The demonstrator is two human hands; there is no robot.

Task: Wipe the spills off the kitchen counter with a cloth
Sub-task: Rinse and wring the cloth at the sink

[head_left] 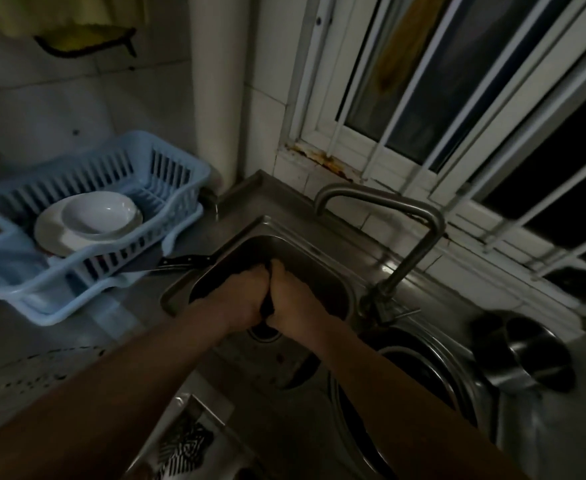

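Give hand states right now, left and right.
Left hand: closed, gripping the dark cloth.
Right hand: closed, gripping the same cloth.

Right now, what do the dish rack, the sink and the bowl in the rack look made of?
Dish rack: moulded plastic, pale blue, matt; slotted walls, rounded rim. Sink: probably stainless steel, brushed grey with dull highlights, like the faucet. Bowl: likely glazed ceramic, white and glossy with a small glint; melamine can't be ruled out.
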